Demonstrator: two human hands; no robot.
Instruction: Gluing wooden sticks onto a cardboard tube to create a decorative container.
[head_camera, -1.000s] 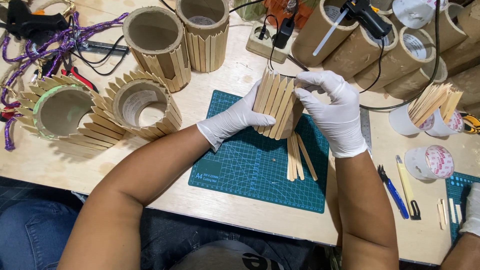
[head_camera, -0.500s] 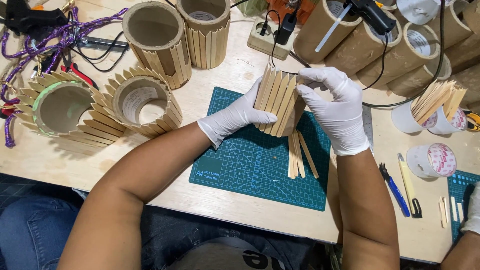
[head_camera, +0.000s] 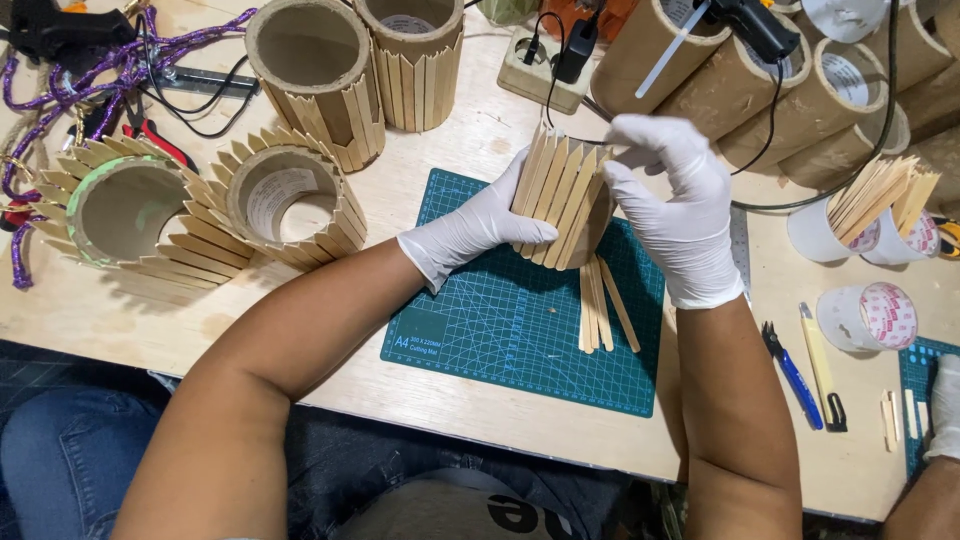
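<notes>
Two white-gloved hands hold a stick-clad cardboard tube above the green cutting mat.

The left hand (head_camera: 470, 228) wraps its fingers around the near side of the short cardboard tube faced with flat pale wooden sticks (head_camera: 562, 198), and the right hand (head_camera: 672, 195) closes over its far side and top, so both grip it, tilted, just above the green gridded cutting mat (head_camera: 480, 330). The tube looks light and stiff, but the thin glued sticks could probably snap or peel off; holding it by the round body, as here, seems safest. Its sticks stand side by side, ends uneven. A few loose wooden sticks (head_camera: 600, 305) lie on the mat beneath. Finished stick-covered tubes (head_camera: 290, 195) sit left on the wooden table (head_camera: 120, 320).
</notes>
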